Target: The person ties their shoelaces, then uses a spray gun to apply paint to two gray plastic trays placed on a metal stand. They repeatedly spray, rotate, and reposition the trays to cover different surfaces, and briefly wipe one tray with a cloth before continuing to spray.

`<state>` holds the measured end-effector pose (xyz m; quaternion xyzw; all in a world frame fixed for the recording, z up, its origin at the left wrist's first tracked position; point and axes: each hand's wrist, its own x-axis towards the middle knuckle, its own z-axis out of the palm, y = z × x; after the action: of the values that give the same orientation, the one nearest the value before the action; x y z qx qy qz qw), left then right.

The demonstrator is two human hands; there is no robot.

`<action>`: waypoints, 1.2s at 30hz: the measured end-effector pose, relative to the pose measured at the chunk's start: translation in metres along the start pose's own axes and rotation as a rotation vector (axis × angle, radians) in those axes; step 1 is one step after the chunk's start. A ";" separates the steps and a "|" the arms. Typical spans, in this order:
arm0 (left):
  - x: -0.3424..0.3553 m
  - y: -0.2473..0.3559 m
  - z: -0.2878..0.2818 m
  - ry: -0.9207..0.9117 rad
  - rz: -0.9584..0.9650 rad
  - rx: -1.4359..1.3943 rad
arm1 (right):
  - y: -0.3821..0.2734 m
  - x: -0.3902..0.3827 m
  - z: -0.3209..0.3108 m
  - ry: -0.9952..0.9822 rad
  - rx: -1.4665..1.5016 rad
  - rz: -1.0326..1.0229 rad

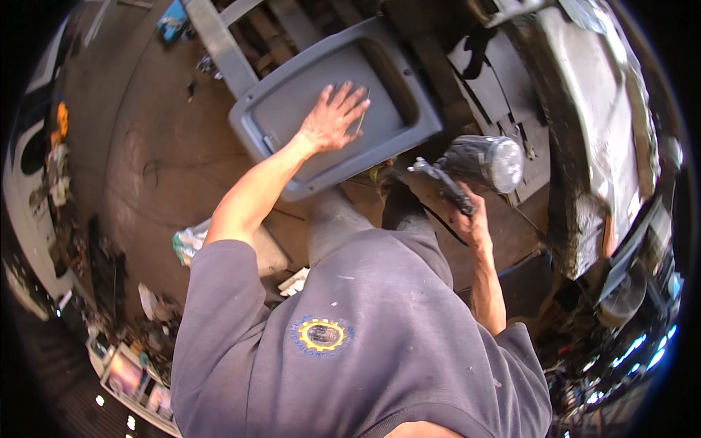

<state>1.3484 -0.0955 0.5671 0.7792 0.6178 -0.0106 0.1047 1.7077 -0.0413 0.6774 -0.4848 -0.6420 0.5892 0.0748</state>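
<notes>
My left hand [332,117] lies with spread fingers on a grey moulded panel [264,93] with a raised rim. A thin pale-edged piece [362,120] shows beside its fingers, partly hidden. My right hand [469,215] is closed round the handle of a spray gun [443,179], just right of the panel. The gun carries a large cup [496,162] in dark, crinkled covering, and a dark hose runs down from it.
Metal frame bars [226,55] are behind the panel. A large silvery, covered body part [584,109] stands on the right. Cables [151,171] lie on the brown floor [128,204]. A blue bundle [172,22] and assorted clutter sit around the edges.
</notes>
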 end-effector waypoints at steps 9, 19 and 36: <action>0.077 0.006 0.005 0.031 0.218 -0.043 | -0.027 -0.001 0.069 0.449 0.155 0.088; 0.033 -0.026 0.010 -0.136 0.499 -0.130 | -0.021 -0.010 0.124 0.513 0.243 0.015; -0.112 -0.086 -0.113 -0.200 -0.326 -0.816 | -0.047 -0.048 0.176 0.317 0.173 0.031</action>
<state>1.2259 -0.1646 0.6814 0.5619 0.6727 0.1423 0.4598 1.5900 -0.1879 0.6869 -0.5731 -0.5616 0.5596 0.2076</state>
